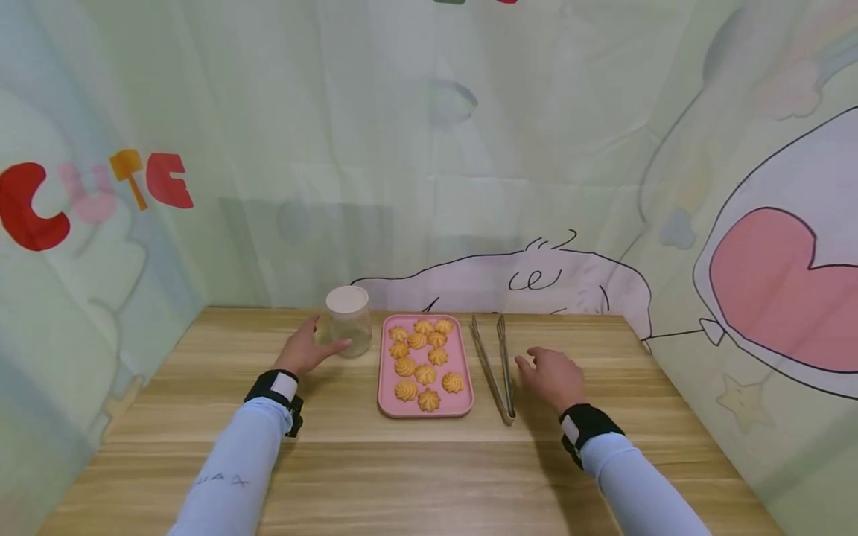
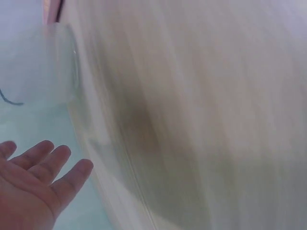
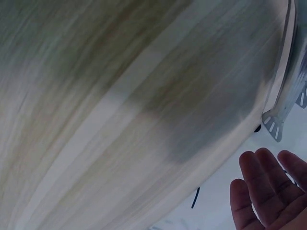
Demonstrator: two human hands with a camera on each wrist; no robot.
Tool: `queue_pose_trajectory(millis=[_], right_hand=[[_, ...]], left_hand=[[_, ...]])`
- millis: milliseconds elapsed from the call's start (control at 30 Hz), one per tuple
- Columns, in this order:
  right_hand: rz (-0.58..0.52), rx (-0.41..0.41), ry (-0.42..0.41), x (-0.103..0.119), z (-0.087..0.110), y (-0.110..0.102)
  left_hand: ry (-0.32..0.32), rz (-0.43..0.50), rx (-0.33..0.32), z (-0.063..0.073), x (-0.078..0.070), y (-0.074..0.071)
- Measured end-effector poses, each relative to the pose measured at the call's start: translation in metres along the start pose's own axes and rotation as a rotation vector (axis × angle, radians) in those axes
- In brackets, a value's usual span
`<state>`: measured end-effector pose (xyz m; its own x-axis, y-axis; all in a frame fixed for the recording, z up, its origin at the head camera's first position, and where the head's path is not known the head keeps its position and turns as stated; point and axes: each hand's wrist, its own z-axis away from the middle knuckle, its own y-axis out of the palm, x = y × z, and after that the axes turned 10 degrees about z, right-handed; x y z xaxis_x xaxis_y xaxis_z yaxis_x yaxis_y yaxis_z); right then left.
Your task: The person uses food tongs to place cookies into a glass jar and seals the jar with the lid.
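Observation:
A clear jar (image 1: 352, 335) with a white lid (image 1: 347, 299) stands upright at the back left of the table. Beside it, my left hand (image 1: 310, 350) has its thumb and fingers spread around the near left side; in the left wrist view the fingers (image 2: 72, 182) are apart from the jar (image 2: 53, 67). To the right of the jar lies a pink tray (image 1: 425, 411) bearing several piped cookies (image 1: 425, 374). Metal tongs (image 1: 497, 380) lie spread next to the tray, hinge toward me. My right hand (image 1: 555, 378) hovers just right of the tongs, fingers loosely bent, holding nothing.
The wooden table (image 1: 402, 484) ends at the back against a printed curtain (image 1: 402, 149), which also rises along both sides. In the right wrist view, one slotted tong tip (image 3: 273, 125) shows beyond the fingers.

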<state>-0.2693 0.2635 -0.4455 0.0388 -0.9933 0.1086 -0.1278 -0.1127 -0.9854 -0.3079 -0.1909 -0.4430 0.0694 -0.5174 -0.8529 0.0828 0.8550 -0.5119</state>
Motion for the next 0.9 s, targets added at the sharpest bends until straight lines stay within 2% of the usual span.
queue_pose_trajectory(millis=[300, 433, 633, 900], right_hand=[[-0.036, -0.01, 0.025, 0.006, 0.006, -0.004], [-0.042, -0.002, 0.037, 0.007, 0.009, -0.008], [-0.039, -0.014, 0.045, 0.009, 0.013, -0.01], [-0.037, -0.018, 0.058, 0.015, 0.011, -0.009]], left_hand=[[0.119, 0.2, -0.082, -0.021, -0.005, 0.018], [0.117, 0.249, -0.112, -0.029, -0.007, 0.027], [0.088, 0.262, -0.15, -0.031, -0.009, 0.034], [0.117, 0.234, -0.168, -0.025, -0.004, 0.03]])
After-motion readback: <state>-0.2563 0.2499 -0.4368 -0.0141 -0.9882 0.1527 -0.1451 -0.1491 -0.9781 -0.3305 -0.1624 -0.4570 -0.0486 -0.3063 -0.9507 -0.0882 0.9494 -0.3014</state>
